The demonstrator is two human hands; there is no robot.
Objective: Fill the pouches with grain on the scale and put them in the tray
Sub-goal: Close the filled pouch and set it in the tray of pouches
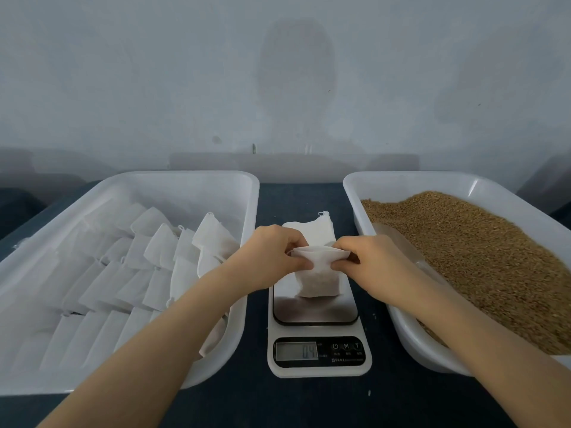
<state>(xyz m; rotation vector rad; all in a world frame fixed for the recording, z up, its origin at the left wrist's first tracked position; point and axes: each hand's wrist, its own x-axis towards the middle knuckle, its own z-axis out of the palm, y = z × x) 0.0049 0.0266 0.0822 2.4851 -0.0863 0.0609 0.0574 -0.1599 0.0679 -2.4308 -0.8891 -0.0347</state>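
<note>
Dark desk (309, 403), white digital scale (318, 367): left hand (272, 257) and right hand (370, 264) pinch an upright white fabric pouch (318, 278) open; brown grain heap (479, 257) lies beside the right hand.

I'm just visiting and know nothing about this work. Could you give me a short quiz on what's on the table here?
1. True or false: the left hand and the right hand both pinch the mouth of the pouch on the scale.
2. The grain lies in: (a) the right tray, (b) the scale's platform, (c) the bare table.
3. Fill in: the left tray holds rows of white ____.
Key: 1 true; 2 a; 3 pouches.
</note>
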